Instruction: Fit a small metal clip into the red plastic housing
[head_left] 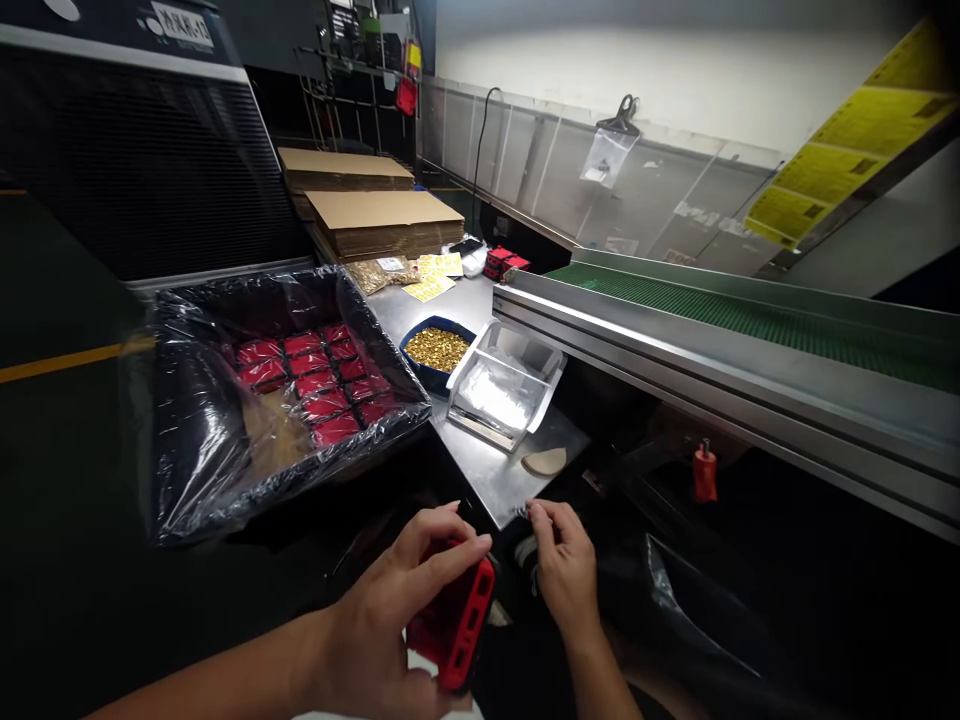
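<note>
My left hand [405, 590] is wrapped round a red-and-black plastic case [471, 625] with several rectangular slots along its red side. It is held up in front of me, below the table's near corner. To its right, my right hand [562, 560] is closed in a pinch at the table corner. A small dark, shiny bit shows at its fingertips, too small to name. Nearest to that hand on the metal table [480, 470] lies a tan rounded pad [545, 461]. Behind the pad, a clear-and-white divided tray [506, 385] stands beside a blue bowl [406, 350] of small brass-coloured parts [436, 349].
On the left, a bin [176, 420] lined with dark plastic holds rows of red cases [315, 385]. Flat cardboard stacks [386, 210] stand behind. A green conveyor [720, 320] with a metal side rail runs along the right. A red-handled object [705, 475] hangs below it.
</note>
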